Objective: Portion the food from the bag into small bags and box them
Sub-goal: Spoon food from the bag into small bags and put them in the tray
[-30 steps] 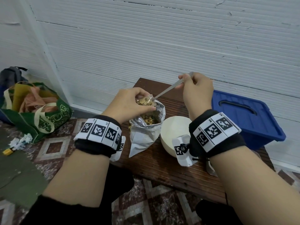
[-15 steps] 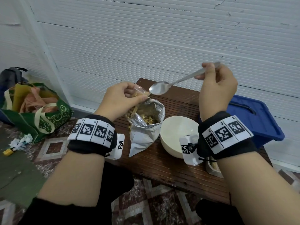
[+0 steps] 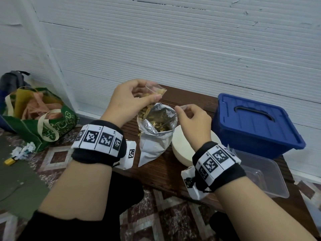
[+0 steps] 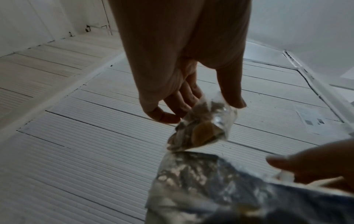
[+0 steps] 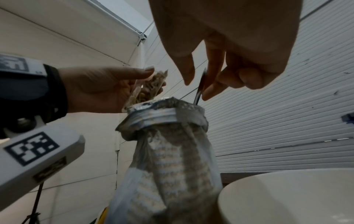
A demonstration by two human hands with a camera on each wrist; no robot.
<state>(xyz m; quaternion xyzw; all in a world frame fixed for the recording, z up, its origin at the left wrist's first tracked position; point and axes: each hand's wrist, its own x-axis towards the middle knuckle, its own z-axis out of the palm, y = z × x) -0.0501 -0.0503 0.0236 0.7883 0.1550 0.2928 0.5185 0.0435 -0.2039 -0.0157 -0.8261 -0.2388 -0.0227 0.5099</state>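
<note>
My left hand (image 3: 149, 92) pinches the top of a small clear bag (image 3: 153, 93) part-filled with tan food pieces, holding it just above the left rim of the open silver foil bag (image 3: 156, 136). The foil bag stands on the wooden table (image 3: 166, 171). My right hand (image 3: 182, 110) grips the handle of a metal spoon (image 3: 169, 120) whose bowl is down inside the foil bag, out of sight. In the left wrist view the small bag (image 4: 205, 125) hangs from my fingers over the foil bag (image 4: 210, 189). The right wrist view shows the spoon (image 5: 200, 87) entering the foil bag (image 5: 168, 136).
A white bowl (image 3: 182, 150) sits right of the foil bag, under my right wrist. Behind it is a blue lidded box (image 3: 257, 122), and an empty clear plastic container (image 3: 260, 171) lies at the table's right end. A green shopping bag (image 3: 40, 117) stands on the tiled floor at left.
The spoon tipped food into the small bag, lifted away empty, and has now dropped into the foil bag. My left hand raised the small bag slightly.
</note>
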